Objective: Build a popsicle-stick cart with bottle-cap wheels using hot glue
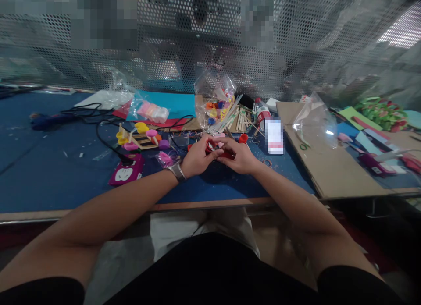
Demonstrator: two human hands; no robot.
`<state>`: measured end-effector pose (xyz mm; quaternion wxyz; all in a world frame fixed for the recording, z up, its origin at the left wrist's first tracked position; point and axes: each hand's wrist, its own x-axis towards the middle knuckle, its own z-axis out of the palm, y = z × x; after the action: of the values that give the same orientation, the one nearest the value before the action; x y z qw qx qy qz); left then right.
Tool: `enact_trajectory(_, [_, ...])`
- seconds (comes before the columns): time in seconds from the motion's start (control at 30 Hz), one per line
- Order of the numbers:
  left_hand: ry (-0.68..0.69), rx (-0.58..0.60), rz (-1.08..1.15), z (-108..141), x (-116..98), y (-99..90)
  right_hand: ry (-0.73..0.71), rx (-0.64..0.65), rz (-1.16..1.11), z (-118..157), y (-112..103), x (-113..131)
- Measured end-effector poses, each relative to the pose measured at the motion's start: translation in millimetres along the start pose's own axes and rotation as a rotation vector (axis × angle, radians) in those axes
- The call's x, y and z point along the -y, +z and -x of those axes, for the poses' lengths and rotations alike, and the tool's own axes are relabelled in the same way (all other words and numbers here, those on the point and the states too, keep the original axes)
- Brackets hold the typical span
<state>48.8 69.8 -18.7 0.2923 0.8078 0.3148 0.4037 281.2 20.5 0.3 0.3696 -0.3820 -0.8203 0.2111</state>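
Observation:
My left hand (196,159), with a watch on its wrist, and my right hand (240,157) meet over the blue table. Both are closed on a small red craft piece (226,154), whose shape is mostly hidden by the fingers. A bit of pink (219,140) shows between the hands. Just beyond my right hand is a red cap (243,139). Left of my left hand, a craft-stick model (143,141) with yellow, pink, orange and purple caps stands on the table. Pink pieces in a clear bag (165,158) lie nearer the watch.
A purple power strip (126,170) with a black cable sits at left. Behind the hands are a bag of coloured caps (213,108), loose craft sticks (241,120) and a bottle (262,111). A phone (275,136) and cardboard (332,169) are at right. Perforated metal (197,55) rises behind.

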Motion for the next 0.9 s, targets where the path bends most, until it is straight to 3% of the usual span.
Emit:
enact_trajectory(0.63, [0.020,-0.052,0.080,2.9,1.5,6.4,0.017,-0.044,-0.005,-1.0,-0.4,0.9])
enact_trajectory(0.9, [0.015,-0.034,0.033,3.9,-6.3,3.2,-0.009,0.003,-0.027,-0.5,1.5,1.8])
